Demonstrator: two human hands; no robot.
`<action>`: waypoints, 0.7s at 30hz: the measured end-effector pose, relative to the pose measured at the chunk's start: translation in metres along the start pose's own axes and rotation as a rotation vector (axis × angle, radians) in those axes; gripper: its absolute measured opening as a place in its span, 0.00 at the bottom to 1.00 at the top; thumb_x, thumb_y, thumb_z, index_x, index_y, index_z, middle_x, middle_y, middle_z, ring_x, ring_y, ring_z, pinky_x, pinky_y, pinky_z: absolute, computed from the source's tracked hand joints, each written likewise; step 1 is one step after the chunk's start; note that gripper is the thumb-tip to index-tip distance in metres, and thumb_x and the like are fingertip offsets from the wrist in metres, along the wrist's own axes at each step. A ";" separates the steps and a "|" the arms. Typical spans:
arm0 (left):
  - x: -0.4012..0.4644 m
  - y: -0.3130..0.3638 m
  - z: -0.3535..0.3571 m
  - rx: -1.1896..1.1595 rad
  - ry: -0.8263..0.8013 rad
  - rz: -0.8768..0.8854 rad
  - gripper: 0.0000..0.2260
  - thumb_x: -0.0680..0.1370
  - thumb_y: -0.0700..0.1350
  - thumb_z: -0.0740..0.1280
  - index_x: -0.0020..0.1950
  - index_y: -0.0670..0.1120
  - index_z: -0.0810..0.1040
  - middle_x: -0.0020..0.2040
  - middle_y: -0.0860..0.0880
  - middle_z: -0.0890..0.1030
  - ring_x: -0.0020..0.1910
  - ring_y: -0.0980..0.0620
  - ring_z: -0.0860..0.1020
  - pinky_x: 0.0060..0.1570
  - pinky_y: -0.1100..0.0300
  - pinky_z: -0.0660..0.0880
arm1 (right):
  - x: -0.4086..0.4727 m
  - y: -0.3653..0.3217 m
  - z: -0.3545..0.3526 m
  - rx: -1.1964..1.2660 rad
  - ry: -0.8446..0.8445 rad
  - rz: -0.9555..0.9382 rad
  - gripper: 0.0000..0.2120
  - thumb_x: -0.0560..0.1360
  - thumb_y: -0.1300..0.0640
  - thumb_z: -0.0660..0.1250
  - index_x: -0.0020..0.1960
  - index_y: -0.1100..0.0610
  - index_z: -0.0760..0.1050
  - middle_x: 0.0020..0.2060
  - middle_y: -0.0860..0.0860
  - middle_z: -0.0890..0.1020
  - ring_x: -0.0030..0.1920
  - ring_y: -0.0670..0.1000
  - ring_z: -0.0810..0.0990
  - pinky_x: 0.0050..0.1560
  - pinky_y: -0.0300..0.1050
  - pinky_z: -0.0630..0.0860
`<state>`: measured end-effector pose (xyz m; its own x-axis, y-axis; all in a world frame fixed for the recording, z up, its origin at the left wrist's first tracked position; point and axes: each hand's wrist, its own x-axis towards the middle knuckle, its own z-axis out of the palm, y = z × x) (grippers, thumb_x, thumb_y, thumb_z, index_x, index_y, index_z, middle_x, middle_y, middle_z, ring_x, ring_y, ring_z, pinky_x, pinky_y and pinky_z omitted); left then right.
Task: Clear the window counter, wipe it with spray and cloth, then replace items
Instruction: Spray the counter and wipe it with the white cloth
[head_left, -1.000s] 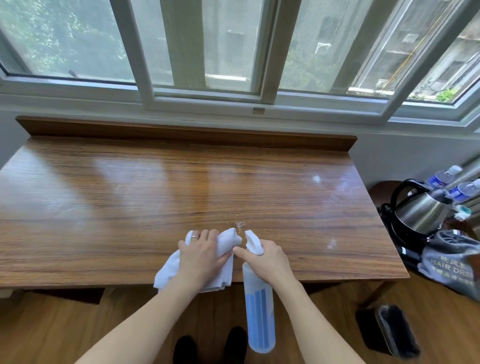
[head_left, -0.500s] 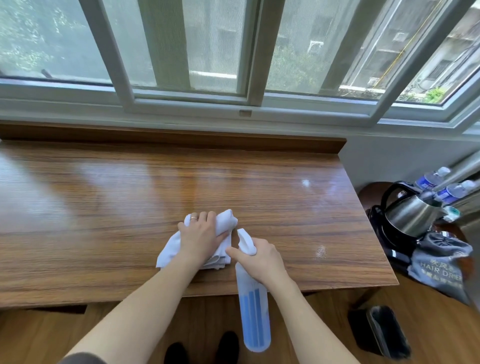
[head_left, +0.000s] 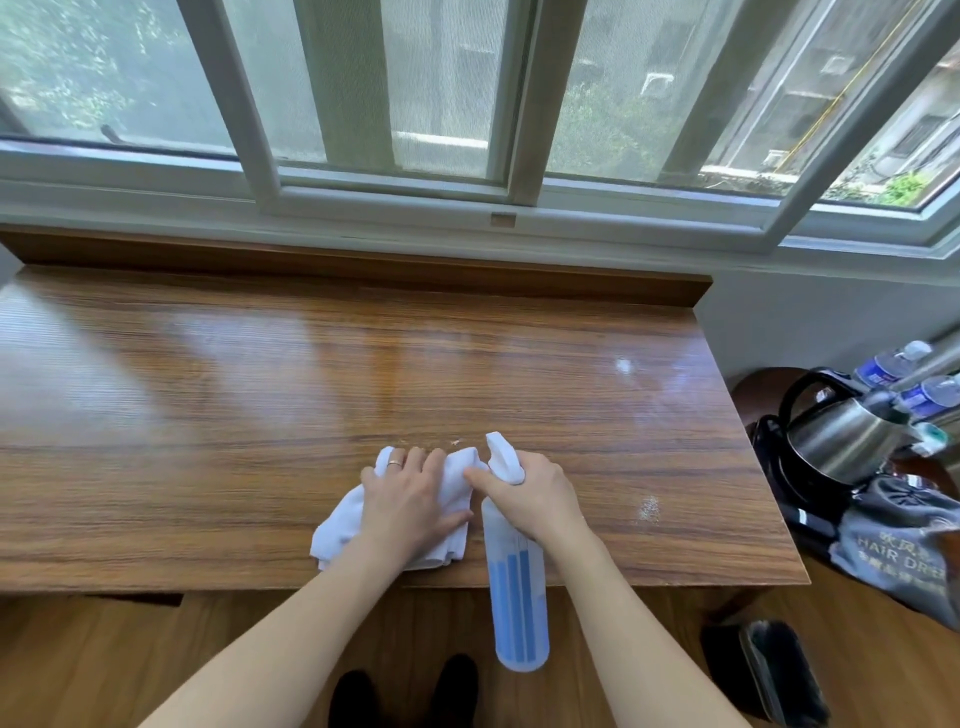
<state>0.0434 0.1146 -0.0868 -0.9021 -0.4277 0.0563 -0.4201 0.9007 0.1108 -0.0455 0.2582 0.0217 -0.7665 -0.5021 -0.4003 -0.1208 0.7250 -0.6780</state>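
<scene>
Surface (head_left: 208, 415): cleared; nothing stands on it but the cloth (head_left: 343, 525) and my hands. The removed items, a kettle (head_left: 841, 441) among them, sit on a low stand to the right of the cloth, off the surface's end.

Left hand (head_left: 410, 504): pressed flat on the cloth, fingers spread over it, palm bearing down. This grip is a press, not a pinch; the cloth lies bunched beneath it near the front edge of the surface.

Right hand (head_left: 535, 493): clenched round the neck of the spray bottle (head_left: 517, 597), just right of the cloth, forefinger reaching toward the trigger. The nozzle points away from me, over the wood; the bottle's body hangs below the front edge.

Findings: two pale spray patches (head_left: 647, 506) show well to the right of the cloth, unwiped. A few small specks lie just beyond the cloth.

Judgement: the step in hand is wiping. To do it well I would keep the palm flat and the cloth spread rather than bunched, work in overlapping strokes along the grain, carry the cloth rightward to take up both patches, and reach the back ledge. Spray sparingly; pooled liquid is likely to streak this glossy finish.
</scene>
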 end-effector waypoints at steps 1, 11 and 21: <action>0.003 -0.001 0.001 -0.001 0.013 0.000 0.29 0.63 0.71 0.67 0.52 0.50 0.74 0.46 0.52 0.78 0.46 0.46 0.78 0.37 0.50 0.66 | 0.001 0.000 0.000 0.006 0.000 0.000 0.17 0.74 0.38 0.69 0.35 0.48 0.70 0.32 0.45 0.75 0.34 0.46 0.73 0.35 0.42 0.67; 0.056 0.003 0.002 -0.016 -0.042 -0.082 0.30 0.70 0.71 0.62 0.58 0.49 0.73 0.54 0.49 0.77 0.57 0.44 0.73 0.47 0.47 0.67 | 0.009 0.004 0.000 0.014 -0.018 -0.027 0.18 0.73 0.36 0.69 0.34 0.46 0.70 0.31 0.45 0.75 0.33 0.45 0.73 0.36 0.42 0.68; 0.059 0.011 0.002 -0.008 -0.047 -0.121 0.31 0.70 0.71 0.54 0.59 0.49 0.72 0.55 0.50 0.77 0.57 0.45 0.73 0.47 0.47 0.68 | 0.014 0.004 -0.013 0.055 -0.030 -0.027 0.18 0.73 0.39 0.70 0.36 0.52 0.73 0.32 0.46 0.76 0.34 0.46 0.73 0.36 0.43 0.69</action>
<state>-0.0144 0.0991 -0.0842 -0.8486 -0.5290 -0.0048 -0.5256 0.8420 0.1216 -0.0648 0.2602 0.0219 -0.7443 -0.5355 -0.3992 -0.1059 0.6847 -0.7211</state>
